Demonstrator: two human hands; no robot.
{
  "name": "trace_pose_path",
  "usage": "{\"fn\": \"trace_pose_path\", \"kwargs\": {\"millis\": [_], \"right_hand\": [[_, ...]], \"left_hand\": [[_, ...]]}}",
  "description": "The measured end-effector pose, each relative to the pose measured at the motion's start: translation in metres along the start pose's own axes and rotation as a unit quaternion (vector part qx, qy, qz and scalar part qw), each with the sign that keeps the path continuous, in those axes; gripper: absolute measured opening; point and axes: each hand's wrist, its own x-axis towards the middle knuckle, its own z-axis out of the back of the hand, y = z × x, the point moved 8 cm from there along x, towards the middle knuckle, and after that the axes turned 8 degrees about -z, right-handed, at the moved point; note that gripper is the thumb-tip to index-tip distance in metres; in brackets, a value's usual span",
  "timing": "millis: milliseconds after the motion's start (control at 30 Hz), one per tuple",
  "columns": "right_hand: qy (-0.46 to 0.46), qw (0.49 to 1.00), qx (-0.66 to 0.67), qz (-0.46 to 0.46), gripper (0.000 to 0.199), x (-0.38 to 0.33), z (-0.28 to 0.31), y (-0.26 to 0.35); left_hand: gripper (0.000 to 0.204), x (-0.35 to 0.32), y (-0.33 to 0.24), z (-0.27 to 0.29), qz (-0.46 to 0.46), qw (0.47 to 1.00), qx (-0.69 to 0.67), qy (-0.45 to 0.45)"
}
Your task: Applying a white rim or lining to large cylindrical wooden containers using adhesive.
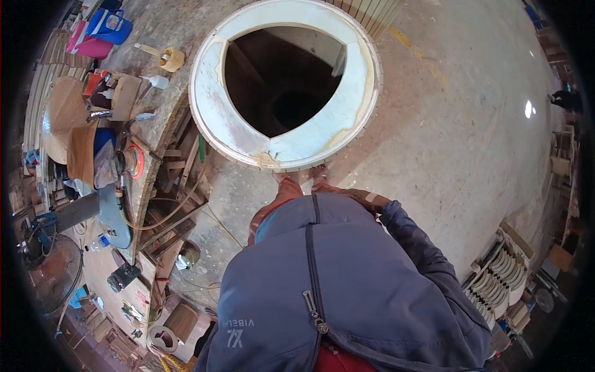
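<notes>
My right hand (375,202) hangs at my right thigh, below the cuff of a dark grey jacket sleeve. Its fingers are mostly hidden against the trousers, and nothing held shows. My left hand is out of sight. Just ahead of my feet stands a large round hollow piece (232,115) with a pale, whitish ring-shaped top. Dried yellowish patches mark the ring, and a dark rounded three-sided opening lies inside it. Neither hand touches this piece.
A cluttered workbench (162,127) at left carries a yellow pot (171,59) with a brush, a white squeeze bottle (158,82) and a tool with an orange-red disc (136,162). A hose (162,224) dangles off it. Curved pale parts (499,276) are stacked at right.
</notes>
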Motion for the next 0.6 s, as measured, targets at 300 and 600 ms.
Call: {"fn": "trace_pose_path", "kwargs": {"millis": [300,600], "right_hand": [[-0.039,0.984,0.162,-0.056,0.054,-0.017,-0.004,-0.055],[-0.096,0.984,0.045,-0.143,0.063,-0.013,0.022,-0.099]], "left_hand": [[0.049,-0.055,0.005,0.032,0.050,0.993,-0.010,-0.102],[0.049,-0.099,0.021,0.010,0.079,0.964,-0.080,-0.240]]}}
